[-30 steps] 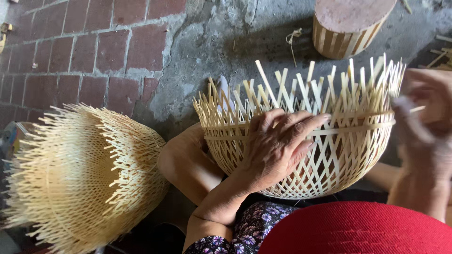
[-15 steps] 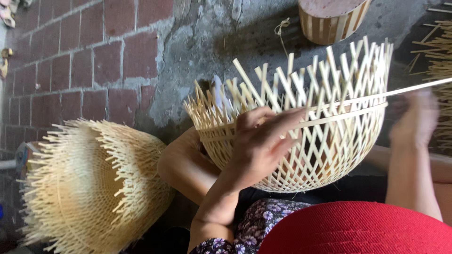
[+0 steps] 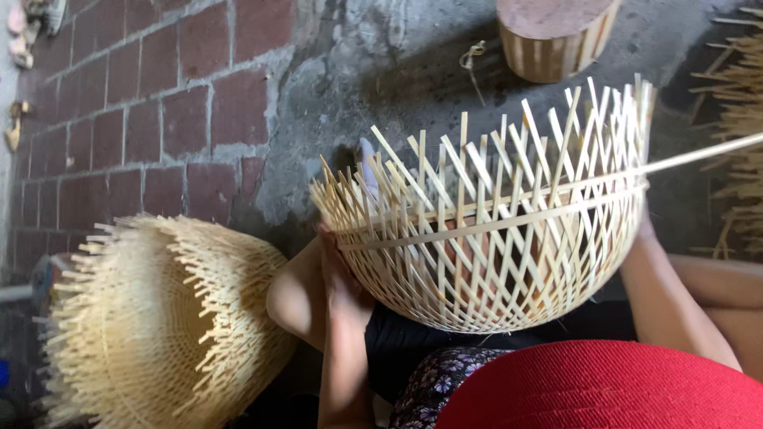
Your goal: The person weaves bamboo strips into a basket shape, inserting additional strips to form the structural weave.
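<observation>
Basket (image 3: 493,238) of open bamboo lattice sits at the centre of the view, on the person's lap, with its rounded bottom toward 6 o'clock and its loose upright slats fanning toward 12 o'clock. Half a second ago the left hand lay spread across the near face of the weave; now the left hand (image 3: 338,274) has slid to the basket's edge at 9 o'clock and presses against the rim, thumb side up, fingers hidden behind the weave, so whether it grips cannot be told. The right hand is behind the basket at 3 o'clock; only the forearm (image 3: 668,310) shows, running down toward 5 o'clock, and its grip cannot be told either. The two hands are well apart, one at each side of the basket.

A long thin strip (image 3: 699,155) runs from the rim out to 3 o'clock; it lies lower and flatter than before and now continues as a band around the basket's upper wall. The basket also fills more of the view than it did.

At 8 o'clock a finished pale basket (image 3: 159,318) with a bristling edge lies on its side on the floor (image 3: 373,87), just beside the person's knee (image 3: 294,294). A round wooden stool (image 3: 556,36) stands at 12 o'clock, loose bamboo strips (image 3: 739,119) lie at 2 o'clock, brick paving (image 3: 143,111) covers 10 o'clock, and a red hat brim (image 3: 604,389) fills 5 o'clock.
</observation>
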